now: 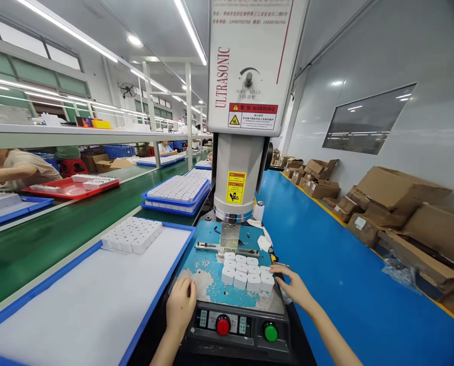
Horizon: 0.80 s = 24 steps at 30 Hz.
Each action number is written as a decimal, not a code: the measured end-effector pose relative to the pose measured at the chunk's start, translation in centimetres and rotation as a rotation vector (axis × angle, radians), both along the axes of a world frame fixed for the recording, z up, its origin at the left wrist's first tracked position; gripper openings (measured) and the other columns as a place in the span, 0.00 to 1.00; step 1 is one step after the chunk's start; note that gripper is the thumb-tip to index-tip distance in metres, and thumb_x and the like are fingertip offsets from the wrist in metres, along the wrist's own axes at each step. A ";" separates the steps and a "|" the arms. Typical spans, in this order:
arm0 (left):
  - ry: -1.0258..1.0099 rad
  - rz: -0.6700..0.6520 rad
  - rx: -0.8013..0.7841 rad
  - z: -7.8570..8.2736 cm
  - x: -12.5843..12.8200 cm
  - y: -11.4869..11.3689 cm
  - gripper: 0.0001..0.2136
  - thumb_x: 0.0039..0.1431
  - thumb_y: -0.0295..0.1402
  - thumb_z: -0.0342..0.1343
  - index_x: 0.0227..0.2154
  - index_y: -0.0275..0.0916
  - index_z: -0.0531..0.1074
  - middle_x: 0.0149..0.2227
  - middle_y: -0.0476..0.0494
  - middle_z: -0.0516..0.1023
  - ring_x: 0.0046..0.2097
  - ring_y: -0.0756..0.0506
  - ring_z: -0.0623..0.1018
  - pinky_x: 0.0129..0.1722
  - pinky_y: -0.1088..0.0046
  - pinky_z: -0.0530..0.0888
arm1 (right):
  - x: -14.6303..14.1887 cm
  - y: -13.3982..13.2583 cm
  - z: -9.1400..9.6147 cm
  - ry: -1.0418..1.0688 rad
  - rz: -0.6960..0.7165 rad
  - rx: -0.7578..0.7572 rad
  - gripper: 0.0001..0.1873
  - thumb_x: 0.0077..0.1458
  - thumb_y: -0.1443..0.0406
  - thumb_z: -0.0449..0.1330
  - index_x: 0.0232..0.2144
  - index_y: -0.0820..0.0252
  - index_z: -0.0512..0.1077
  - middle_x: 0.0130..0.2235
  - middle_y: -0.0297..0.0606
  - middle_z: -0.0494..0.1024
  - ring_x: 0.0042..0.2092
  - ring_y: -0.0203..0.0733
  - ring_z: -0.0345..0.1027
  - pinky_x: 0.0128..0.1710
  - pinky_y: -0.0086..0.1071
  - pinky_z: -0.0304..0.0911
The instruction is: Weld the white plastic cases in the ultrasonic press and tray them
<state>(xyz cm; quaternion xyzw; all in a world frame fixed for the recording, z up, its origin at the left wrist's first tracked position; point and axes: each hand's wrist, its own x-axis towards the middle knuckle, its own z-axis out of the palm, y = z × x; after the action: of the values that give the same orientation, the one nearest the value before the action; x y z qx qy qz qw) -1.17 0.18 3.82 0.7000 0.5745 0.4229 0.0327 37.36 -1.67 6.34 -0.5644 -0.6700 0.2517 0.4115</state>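
Observation:
An ultrasonic welding machine (250, 101) stands before me, its horn (230, 235) lowered over a fixture on the worn blue work plate (207, 264). Several small white plastic cubes (246, 272) sit clustered on the plate. My left hand (180, 305) rests at the plate's near left edge with fingers curled, nothing visibly in it. My right hand (293, 285) lies at the plate's right edge, fingers stretched towards the rightmost cube, touching or nearly touching it. A red button (223, 326) and a green button (270, 332) sit on the front panel below.
A blue-rimmed white tray (97, 300) at left holds a block of white cubes (131, 235). Stacked blue trays (177, 195) stand behind it beside a green conveyor (59, 229). Another person (13, 168) works at far left. Cardboard boxes (394, 208) line the blue floor at right.

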 end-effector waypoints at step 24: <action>0.055 -0.127 -0.377 7.1 12.0 12.2 0.15 0.61 0.39 0.52 0.47 0.37 0.68 0.47 0.40 0.72 0.45 0.46 0.74 0.44 0.62 0.73 | -3.6 9.1 3.4 0.162 0.009 0.108 0.17 0.50 0.51 0.60 0.34 0.56 0.77 0.42 0.43 0.79 0.44 0.48 0.73 0.46 0.41 0.67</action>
<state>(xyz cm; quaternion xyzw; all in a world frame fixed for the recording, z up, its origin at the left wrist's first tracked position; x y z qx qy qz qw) 10.78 12.42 10.91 0.7275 0.5989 0.2856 0.1743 33.72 7.42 9.73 -0.5160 -0.6498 0.2617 0.4930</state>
